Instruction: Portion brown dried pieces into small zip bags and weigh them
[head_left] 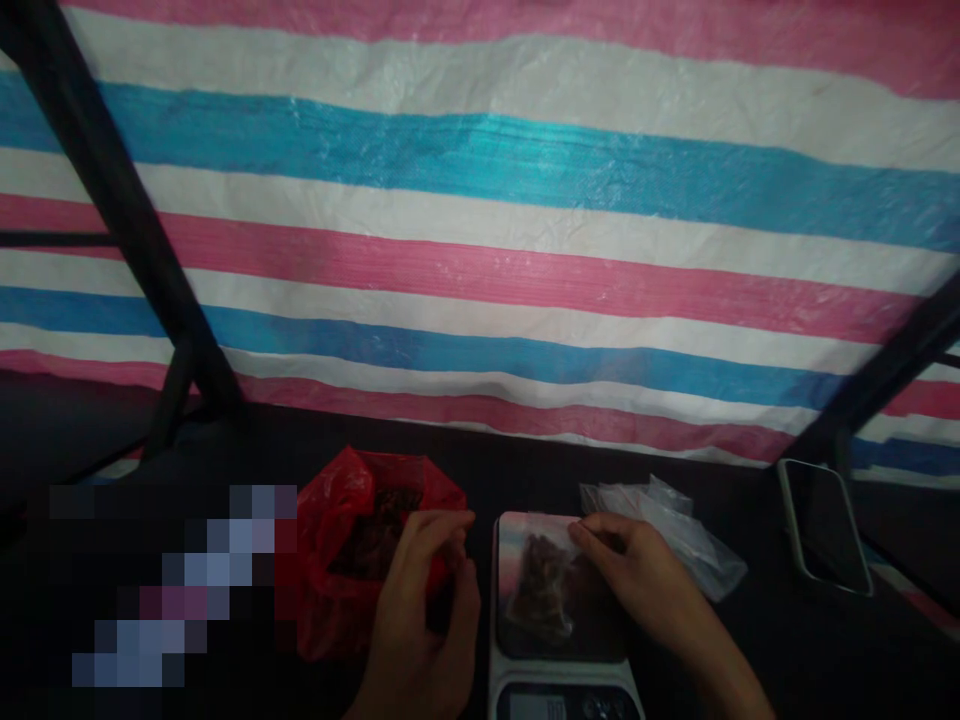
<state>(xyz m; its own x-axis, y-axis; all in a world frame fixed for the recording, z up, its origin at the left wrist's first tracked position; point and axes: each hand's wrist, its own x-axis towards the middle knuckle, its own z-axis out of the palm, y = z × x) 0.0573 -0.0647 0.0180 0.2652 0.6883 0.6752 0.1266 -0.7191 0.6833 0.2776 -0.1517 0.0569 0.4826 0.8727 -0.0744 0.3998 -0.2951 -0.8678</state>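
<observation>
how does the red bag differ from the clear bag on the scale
The red bag is much bigger than the clear bag. The red bag gapes open at the top, while the clear bag lies flat on the scale. The left hand is by the red bag; the right hand has its fingertips at the clear bag's edge. Both contain dark brown pieces.

At bottom centre, a small clear plastic bag (541, 590) is located on a white rectangular electronic scale (596, 628). A red open-topped plastic bag (326, 620) is positioned left; flat clear plastic bags (701, 555), then a rectangular smartphone (826, 525), are positioned right.
</observation>
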